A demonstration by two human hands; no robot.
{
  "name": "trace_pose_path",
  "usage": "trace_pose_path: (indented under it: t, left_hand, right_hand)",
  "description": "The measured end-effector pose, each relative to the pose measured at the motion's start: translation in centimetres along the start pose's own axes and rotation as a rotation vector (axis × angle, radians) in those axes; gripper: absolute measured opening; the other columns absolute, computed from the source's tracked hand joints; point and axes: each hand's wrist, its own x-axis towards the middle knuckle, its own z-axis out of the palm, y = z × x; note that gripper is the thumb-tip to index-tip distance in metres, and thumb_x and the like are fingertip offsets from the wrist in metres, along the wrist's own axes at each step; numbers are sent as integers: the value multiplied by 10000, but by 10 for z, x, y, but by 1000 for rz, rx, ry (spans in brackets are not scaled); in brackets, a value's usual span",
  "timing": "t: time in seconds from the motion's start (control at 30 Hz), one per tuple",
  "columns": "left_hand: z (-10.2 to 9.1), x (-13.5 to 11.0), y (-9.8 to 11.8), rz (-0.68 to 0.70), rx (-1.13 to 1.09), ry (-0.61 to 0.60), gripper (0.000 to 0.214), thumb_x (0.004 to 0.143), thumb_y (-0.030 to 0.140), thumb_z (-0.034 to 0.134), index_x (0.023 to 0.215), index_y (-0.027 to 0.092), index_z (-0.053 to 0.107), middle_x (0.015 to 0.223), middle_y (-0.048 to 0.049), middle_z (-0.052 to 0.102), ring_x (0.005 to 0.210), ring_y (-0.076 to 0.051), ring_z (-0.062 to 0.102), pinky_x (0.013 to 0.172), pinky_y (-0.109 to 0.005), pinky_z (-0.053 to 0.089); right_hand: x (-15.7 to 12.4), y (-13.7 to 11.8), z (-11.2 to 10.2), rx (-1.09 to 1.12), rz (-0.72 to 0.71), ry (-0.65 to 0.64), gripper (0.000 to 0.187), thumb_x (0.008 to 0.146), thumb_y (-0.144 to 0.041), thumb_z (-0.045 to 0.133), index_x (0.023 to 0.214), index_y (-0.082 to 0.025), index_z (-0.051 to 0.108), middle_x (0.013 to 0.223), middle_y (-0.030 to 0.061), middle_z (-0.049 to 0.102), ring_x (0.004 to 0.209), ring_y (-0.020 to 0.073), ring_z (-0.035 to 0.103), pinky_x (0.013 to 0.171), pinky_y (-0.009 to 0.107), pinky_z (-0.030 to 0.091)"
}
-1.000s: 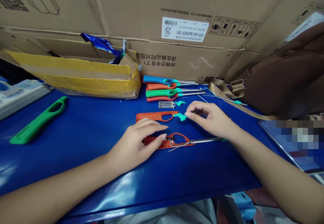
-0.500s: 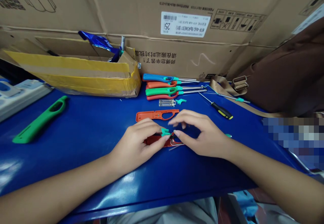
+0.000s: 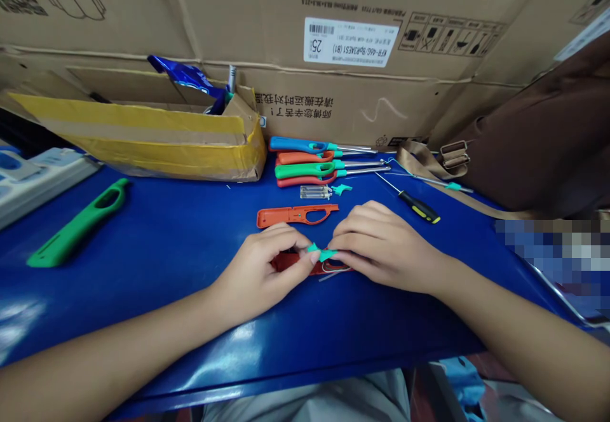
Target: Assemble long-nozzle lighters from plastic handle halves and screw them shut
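My left hand pinches a small turquoise-green lighter trigger between thumb and forefinger. The fingers of my right hand are closed at the trigger's right end. Beneath both hands lies a red lighter half-shell, partly hidden, with a thin pale wire at its finger loop. A thin metal strip lies along its near side. Just beyond my hands rests an orange half-shell, inner side up. Farther back are a clear fuel tank and another turquoise trigger.
Several assembled lighters are stacked at the back. A screwdriver lies to the right, near a brown strap. On the left are a green lighter shell, a power strip and a yellow-taped cardboard box.
My right hand has lowered and its spread fingers have closed together at the trigger. The trigger between my hands has turned and sits slightly farther right.
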Motion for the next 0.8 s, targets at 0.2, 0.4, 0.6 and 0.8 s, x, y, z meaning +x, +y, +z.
trace_pose_path:
  t: [0.2, 0.4, 0.6, 0.8]
  left_hand:
    - [-3, 0, -2, -11, 58, 15, 110, 925, 265, 712, 987, 174, 715, 953, -20, 746, 872, -138, 687, 808, -246, 531]
    - [-7, -5, -8, 78, 203, -122, 242, 902, 236, 706, 1141, 202, 711, 1089, -45, 739, 1052, -207, 665, 929, -352, 528]
    - [-6, -4, -14, 124, 183, -154, 201, 946, 202, 673, 1138, 223, 728, 1064, -42, 743, 1009, -196, 672, 897, -345, 532]
    - [-3, -3, -15, 126, 110, -166, 173, 963, 187, 665, 1119, 193, 737, 1043, -60, 735, 969, -179, 680, 873, -315, 555]
  right_hand:
    - [-4, 1, -12, 128, 80, -94, 138, 1002, -205, 575, 916, -169, 677, 855, 30, 707, 802, 154, 602, 784, 329, 391]
    - [-10, 13, -27, 300, 178, -249, 114, 940, -141, 613, 873, -194, 688, 814, 3, 704, 742, 130, 612, 740, 273, 425]
    - [-11, 13, -21, 316, 191, -319, 136, 916, -112, 608, 897, -195, 714, 810, 15, 691, 748, 136, 617, 688, 259, 413]
    - [-9, 11, -13, 292, 184, -344, 129, 945, -148, 595, 920, -186, 715, 841, 23, 689, 771, 142, 628, 702, 262, 416]
